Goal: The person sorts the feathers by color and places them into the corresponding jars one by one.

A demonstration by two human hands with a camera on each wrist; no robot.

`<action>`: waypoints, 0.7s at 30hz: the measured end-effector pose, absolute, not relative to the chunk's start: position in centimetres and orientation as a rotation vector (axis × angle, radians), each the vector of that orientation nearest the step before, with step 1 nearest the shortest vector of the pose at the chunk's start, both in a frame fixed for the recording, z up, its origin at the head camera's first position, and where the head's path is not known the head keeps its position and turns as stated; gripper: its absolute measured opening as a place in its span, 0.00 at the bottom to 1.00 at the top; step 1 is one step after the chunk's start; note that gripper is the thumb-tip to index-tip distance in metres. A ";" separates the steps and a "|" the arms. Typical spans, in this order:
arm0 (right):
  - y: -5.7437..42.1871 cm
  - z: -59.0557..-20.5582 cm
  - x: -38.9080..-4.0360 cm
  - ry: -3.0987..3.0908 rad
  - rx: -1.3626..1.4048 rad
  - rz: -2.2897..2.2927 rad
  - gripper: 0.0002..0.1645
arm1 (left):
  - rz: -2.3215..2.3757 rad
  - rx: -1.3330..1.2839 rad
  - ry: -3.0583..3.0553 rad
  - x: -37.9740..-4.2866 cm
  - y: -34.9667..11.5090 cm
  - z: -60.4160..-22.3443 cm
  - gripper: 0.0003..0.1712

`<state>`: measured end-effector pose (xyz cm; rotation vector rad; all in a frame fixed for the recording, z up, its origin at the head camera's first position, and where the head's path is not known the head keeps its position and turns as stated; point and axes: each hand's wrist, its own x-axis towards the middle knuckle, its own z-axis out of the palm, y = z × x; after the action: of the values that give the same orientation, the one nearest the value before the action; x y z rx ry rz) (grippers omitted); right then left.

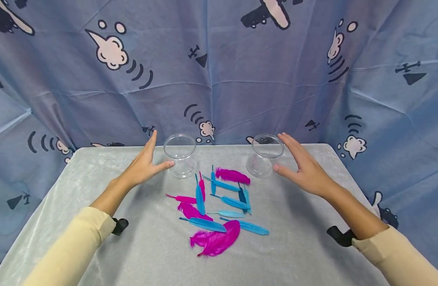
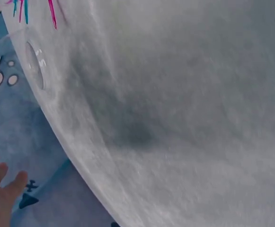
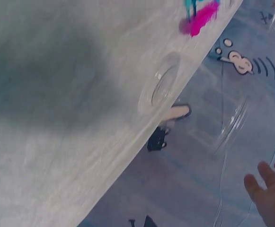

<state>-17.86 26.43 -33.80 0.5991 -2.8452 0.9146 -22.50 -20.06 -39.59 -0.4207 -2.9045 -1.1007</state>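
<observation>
Two clear cups stand upright toward the far edge of the table. My left hand [image 1: 144, 165] is beside the left cup [image 1: 183, 170], fingers straight and thumb spread; in the head view the thumb tip overlaps the cup's side. Beyond the other cup [image 1: 260, 167], on its right, my right hand [image 1: 306, 171] has its thumb and fingers spread apart, fingertips close to the rim. Neither hand grips anything. Between and in front of the cups lie blue feathers [image 1: 208, 225] and magenta feathers [image 1: 222, 240], several of them overlapping.
A pale grey cloth covers the table [image 1: 147, 254]. Right behind its far edge hangs a blue curtain [image 1: 233, 103] printed with clouds and planes. Each wrist wears a black strap mount, the left one [image 1: 120, 226] and the right one [image 1: 340, 236].
</observation>
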 end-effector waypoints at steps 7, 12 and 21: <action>25.9 -34.7 -17.7 -2.779 0.711 1.164 0.49 | -1.290 -0.397 -2.861 -22.5 -19.0 -39.8 0.72; 25.6 -35.5 -17.8 -2.744 0.729 1.338 0.45 | -1.354 -0.397 -2.816 -22.7 -18.4 -39.9 0.72; 24.9 -37.4 -17.8 -2.792 0.682 1.420 0.41 | -1.418 -0.367 -2.797 -23.1 -17.7 -40.0 0.70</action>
<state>-17.84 24.95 -37.35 0.6823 -2.7918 1.4197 -23.06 -17.68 -39.98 -0.3671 -2.7974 -1.4179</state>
